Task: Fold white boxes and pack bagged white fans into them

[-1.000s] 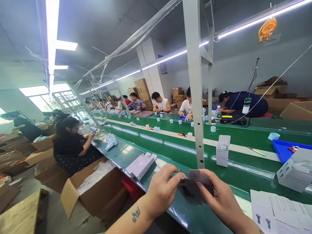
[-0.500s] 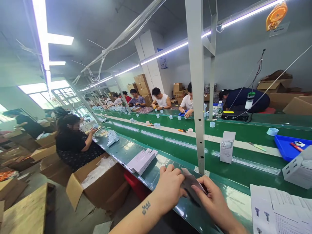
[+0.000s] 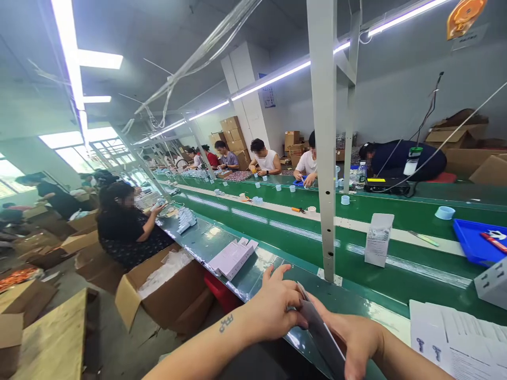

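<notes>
A thin, flattened carton with a greyish face slants between my hands above the near edge of the bench. My left hand pinches its upper end between thumb and fingers, with two other fingers raised. My right hand is wrapped round its right side, thumb toward me; some fingers are hidden behind the sheet. To the right lies a stack of flat printed cartons. Left of my hands, several folded white cartons rest on the bench.
A metal post rises just beyond my hands. Behind it runs the green conveyor, with a standing white box and a blue tray. A large open cardboard box stands at lower left. A co-worker sits beyond it.
The carton has turned to a steeper slant, its edge now toward me. My left hand's fingers have spread, and my right hand has shifted round its side. The view has swung slightly left.
</notes>
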### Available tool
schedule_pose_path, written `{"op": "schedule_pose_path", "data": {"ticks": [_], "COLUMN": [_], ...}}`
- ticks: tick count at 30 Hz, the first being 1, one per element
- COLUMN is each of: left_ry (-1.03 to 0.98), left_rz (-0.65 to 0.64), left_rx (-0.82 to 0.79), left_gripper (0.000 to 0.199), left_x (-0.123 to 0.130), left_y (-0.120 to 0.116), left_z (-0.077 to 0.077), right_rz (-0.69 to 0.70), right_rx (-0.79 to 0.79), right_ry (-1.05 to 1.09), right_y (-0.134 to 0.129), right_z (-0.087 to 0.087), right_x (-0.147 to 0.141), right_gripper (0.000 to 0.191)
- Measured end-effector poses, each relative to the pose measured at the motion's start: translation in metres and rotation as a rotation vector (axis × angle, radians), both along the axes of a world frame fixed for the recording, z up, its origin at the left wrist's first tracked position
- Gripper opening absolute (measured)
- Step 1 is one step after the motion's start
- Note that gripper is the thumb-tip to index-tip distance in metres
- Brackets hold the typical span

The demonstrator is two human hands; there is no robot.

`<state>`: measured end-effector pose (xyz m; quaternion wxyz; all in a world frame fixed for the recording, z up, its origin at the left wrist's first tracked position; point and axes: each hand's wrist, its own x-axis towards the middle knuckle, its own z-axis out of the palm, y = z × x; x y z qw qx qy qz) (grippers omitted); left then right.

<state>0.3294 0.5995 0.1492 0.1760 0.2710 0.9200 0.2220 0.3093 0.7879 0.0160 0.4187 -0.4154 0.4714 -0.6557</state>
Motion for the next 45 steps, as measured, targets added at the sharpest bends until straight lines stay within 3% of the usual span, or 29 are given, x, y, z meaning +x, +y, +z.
{"op": "schedule_pose_path", "data": {"ticks": [4, 7, 9, 11, 14, 16, 18, 21, 26, 29, 32, 34, 37, 39, 42, 43, 45], "left_ry": [-0.095, -0.196, -0.187, -0.152, -0.254, -0.413, -0.556, -0.612, -0.392, -0.232, -0.238, -0.299, -0.467, -0.625, -0.754, -0.725, -0.548], "left_rz": [-0.112, -0.271, -0.239, -0.157, -0.214, -0.250, -0.171, 0.031, 0.483, 0.677, 0.675, 0.615, 0.550, 0.512, 0.476, 0.504, 0.633], "left_rx": [-0.044, 0.114, 0.380, 0.566, 0.600, 0.703, 0.903, 1.146, 1.460, 1.503, 1.430, 1.420, 1.491, 1.482, 1.406, 1.408, 1.449], "left_gripper": [0.016, 0.038, 0.054, 0.054, 0.042, 0.045, 0.053, 0.058, 0.066, 0.049, 0.044, 0.047, 0.036, 0.038, 0.074, 0.077, 0.063], "left_x": [-0.005, -0.018, -0.027, -0.035, -0.037, -0.031, -0.022, -0.007, 0.007, 0.012, 0.016, 0.017, 0.013, 0.008, 0.002, 0.001, 0.000], "left_y": [-0.018, -0.045, -0.059, -0.063, -0.046, -0.028, -0.012, -0.001, 0.006, 0.014, 0.018, 0.014, 0.001, -0.005, -0.005, -0.003, 0.002], "left_z": [0.028, 0.039, 0.038, 0.032, 0.019, 0.008, -0.004, -0.023, -0.035, -0.040, -0.044, -0.045, -0.042, -0.042, -0.046, -0.048, -0.052], "right_rz": [-0.297, -0.436, -0.426, -0.402, -0.311, -0.214, -0.174, -0.279, -0.849, -0.994, -1.046, -1.028, -0.832, -0.680, -0.560, -0.564, -0.672], "right_rx": [0.127, 0.205, 0.211, 0.198, 0.175, 0.151, 0.120, 0.129, 0.297, 0.315, 0.352, 0.387, 0.407, 0.377, 0.312, 0.302, 0.296], "right_ry": [0.018, 0.100, 0.171, 0.223, 0.283, 0.297, 0.312, 0.411, 0.844, 1.127, 1.255, 1.227, 1.065, 0.921, 0.755, 0.739, 0.784], "right_y": [0.013, 0.035, 0.045, 0.046, 0.036, 0.025, 0.019, 0.023, 0.041, 0.031, 0.013, 0.006, 0.003, 0.003, 0.003, 0.003, 0.000], "right_z": [0.010, 0.022, 0.033, 0.046, 0.064, 0.072, 0.075, 0.070, 0.056, 0.054, 0.060, 0.071, 0.092, 0.104, 0.106, 0.102, 0.086], "right_x": [0.001, -0.007, -0.013, -0.017, -0.017, -0.017, -0.016, -0.009, 0.018, 0.026, 0.024, 0.020, 0.017, 0.013, 0.004, 0.001, 0.000], "right_gripper": [0.157, 0.146, 0.141, 0.137, 0.139, 0.143, 0.146, 0.143, 0.106, 0.097, 0.084, 0.060, 0.036, 0.035, 0.035, 0.037, 0.051]}}
